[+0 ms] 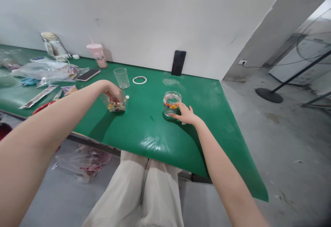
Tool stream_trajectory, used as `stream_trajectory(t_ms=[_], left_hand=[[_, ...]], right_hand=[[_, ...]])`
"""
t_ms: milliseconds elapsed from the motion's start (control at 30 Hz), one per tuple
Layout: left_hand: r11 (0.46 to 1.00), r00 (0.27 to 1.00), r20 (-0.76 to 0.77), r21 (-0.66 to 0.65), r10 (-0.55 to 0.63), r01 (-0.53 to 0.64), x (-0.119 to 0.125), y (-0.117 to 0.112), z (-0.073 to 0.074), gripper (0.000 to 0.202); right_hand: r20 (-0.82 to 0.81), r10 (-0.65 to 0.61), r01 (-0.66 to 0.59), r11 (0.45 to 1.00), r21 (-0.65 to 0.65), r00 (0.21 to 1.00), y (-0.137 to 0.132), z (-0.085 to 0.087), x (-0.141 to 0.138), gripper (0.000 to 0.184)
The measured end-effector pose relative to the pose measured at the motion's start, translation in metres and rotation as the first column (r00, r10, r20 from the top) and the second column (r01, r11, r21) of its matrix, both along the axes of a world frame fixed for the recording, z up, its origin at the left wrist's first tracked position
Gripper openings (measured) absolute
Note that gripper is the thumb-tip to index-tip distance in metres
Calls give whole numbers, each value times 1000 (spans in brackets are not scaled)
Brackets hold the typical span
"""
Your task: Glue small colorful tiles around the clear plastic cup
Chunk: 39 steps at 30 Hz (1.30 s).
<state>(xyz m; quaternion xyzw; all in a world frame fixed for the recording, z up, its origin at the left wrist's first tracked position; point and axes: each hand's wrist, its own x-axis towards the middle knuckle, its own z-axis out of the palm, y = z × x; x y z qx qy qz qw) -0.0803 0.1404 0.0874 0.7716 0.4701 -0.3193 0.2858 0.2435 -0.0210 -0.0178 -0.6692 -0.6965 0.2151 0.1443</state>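
My left hand [111,90] reaches down into a clear cup [117,104] of small coloured beads on the green table [144,130]; its fingers are bunched inside the cup and I cannot make out what they pinch. My right hand [186,114] rests against the near side of a clear jar [172,103] with a band of coloured beads around it, fingers curved on its base. An empty clear cup [121,78] stands just behind the bead cup, with a white ring [139,80] beside it.
A black phone [178,63] leans on the white partition. A pink lidded drink cup [97,55], a flat phone [88,75], plastic bags [43,71] and packets lie at the left. The table's right edge drops to a concrete floor with a stand base [269,95].
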Motion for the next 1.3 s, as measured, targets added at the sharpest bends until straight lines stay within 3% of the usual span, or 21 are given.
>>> stream_trajectory(t_ms=[100, 333, 567, 867, 1133, 1300], left_hand=[[987, 995, -16, -125, 96, -97, 0, 0, 1, 42], [987, 993, -59, -121, 101, -108, 4, -8, 3, 28], [967, 985, 12, -191, 174, -168, 4, -13, 15, 23], [952, 981, 7, -242, 193, -185, 3, -11, 33, 41], [948, 980, 31, -261, 196, -182, -1, -10, 30, 56], [960, 990, 37, -255, 133, -119, -1, -13, 29, 58]], right_hand=[[6, 1, -1, 1000, 0, 1000, 0, -1, 0, 77], [4, -4, 4, 1000, -1, 1000, 0, -1, 0, 77], [28, 3, -3, 1000, -7, 1000, 0, -1, 0, 78], [55, 13, -13, 1000, -4, 998, -1, 0, 0, 80], [56, 13, -13, 1000, -17, 998, -3, 2, -1, 84], [60, 13, -12, 1000, -14, 998, -2, 1, 0, 82]])
